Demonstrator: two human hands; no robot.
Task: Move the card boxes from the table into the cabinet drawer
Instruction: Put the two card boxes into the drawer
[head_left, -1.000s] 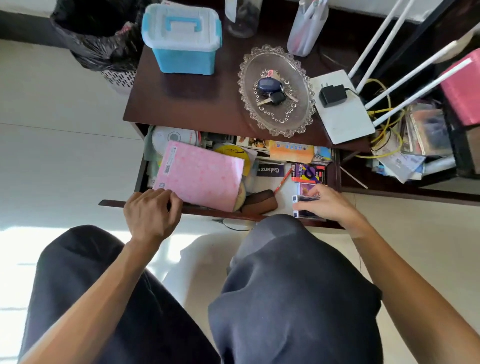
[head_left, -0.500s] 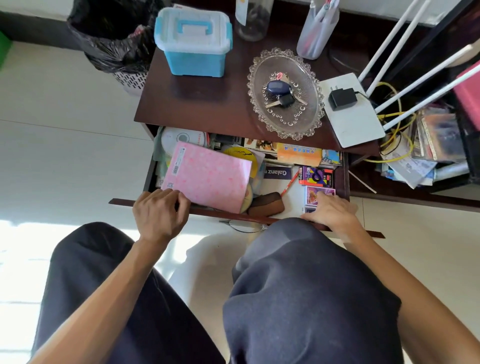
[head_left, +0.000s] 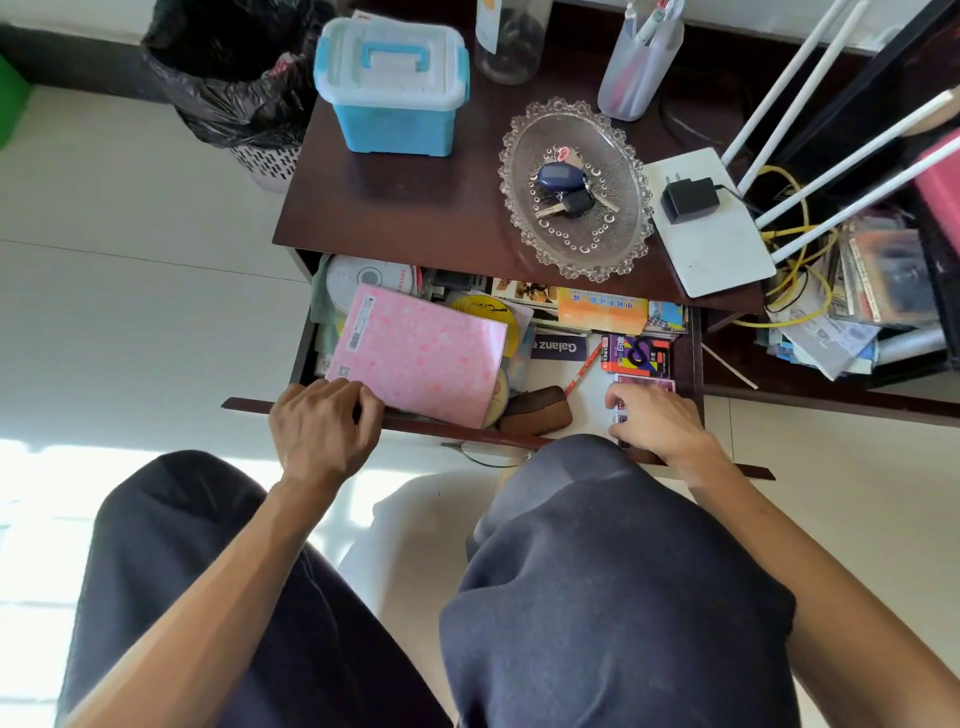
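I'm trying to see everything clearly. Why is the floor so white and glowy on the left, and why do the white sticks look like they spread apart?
Head view: sunlight overexposes the floor beside the left knee, washing out its detail; the wide-angle lens fans out the white router antennas near the frame's edge; the stacked papers at far right look soft and blurry.

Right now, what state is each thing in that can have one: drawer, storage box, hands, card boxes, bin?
Drawer: pulled open, crowded.
Blue storage box: lid on, handle flat.
Left hand: resting on the drawer's front edge, beside the pink notebook.
Right hand: inside the drawer, over a card box; grip unclear.
Purple card box: lying flat in the drawer.
Bin: lined with a black bag, open.
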